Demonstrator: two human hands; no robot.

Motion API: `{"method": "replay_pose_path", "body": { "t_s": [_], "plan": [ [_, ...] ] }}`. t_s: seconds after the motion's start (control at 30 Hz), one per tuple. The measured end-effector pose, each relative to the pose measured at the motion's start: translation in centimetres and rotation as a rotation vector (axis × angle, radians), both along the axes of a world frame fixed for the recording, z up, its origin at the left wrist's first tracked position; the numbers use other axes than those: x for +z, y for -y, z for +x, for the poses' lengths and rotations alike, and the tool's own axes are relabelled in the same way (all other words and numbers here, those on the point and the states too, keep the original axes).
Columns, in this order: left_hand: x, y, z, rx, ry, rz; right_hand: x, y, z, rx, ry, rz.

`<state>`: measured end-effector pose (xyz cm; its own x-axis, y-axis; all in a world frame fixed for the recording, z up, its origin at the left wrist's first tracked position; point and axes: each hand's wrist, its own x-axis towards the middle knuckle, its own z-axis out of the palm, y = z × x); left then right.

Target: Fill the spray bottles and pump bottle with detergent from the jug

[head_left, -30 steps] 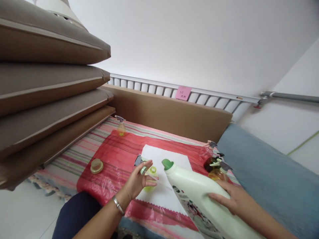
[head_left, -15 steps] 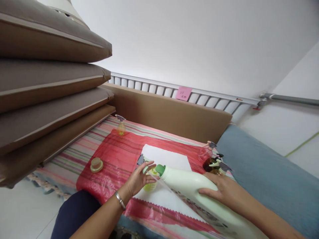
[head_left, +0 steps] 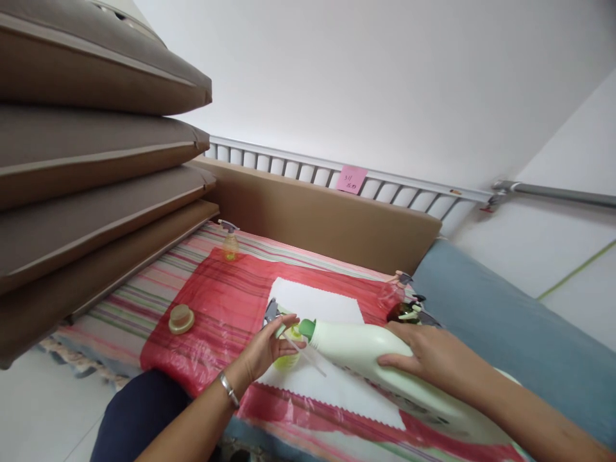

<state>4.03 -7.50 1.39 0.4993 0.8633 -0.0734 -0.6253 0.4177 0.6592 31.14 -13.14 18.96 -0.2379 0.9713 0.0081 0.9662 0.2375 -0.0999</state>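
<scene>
Head view of two bare hands at work over a red plastic sheet spread on a striped cover. At far left, brown cushions are stacked; a round tan cap lies alone on the sheet, and a small spray bottle stands at its far edge. At centre, on a white cloth, the left hand has its fingers curled closed around a small yellow-green bottle, with a spray head pinched above them and its thin tube trailing to the right. Just right of these fingers, close to touching, is the green spout of a large white bottle. This bottle lies almost flat, its long axis running from lower right to upper left, spout pointing at the small bottle's mouth. The left hand is the nearer one to that mouth. The right hand rests on the large bottle's shoulder, fingers spread and pressed over the body. Behind it stand several more spray bottles, with a blue cushion at far right.
</scene>
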Motion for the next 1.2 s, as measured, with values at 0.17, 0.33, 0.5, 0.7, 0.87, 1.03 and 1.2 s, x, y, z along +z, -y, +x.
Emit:
{"method": "replay_pose_path", "body": {
  "t_s": [0.17,0.33,0.5,0.7,0.87,1.03,1.2],
  "plan": [
    [0.0,-0.1,0.0,0.001,-0.011,0.012,0.5,-0.4,-0.3,0.005,0.112,-0.045],
    [0.2,-0.1,0.0,0.001,-0.031,0.015,0.7,-0.8,-0.2,0.025,0.130,-0.068],
    [0.4,0.0,0.2,0.003,-0.046,0.007,1.0,-1.1,-0.3,0.048,0.139,-0.054],
    [-0.1,-0.1,0.4,-0.009,-0.053,0.020,2.0,-0.6,-0.9,0.066,0.167,-0.026],
    [-0.3,-0.2,0.4,-0.021,-0.052,0.024,2.5,-0.4,-1.4,0.086,0.253,-0.046],
    [-0.3,-0.1,0.5,-0.026,-0.065,0.029,2.7,-0.2,-1.7,0.100,0.262,-0.049],
    [-0.2,0.0,0.5,-0.027,-0.067,0.029,3.2,0.0,-1.9,0.100,0.256,-0.060]
  ]
}}
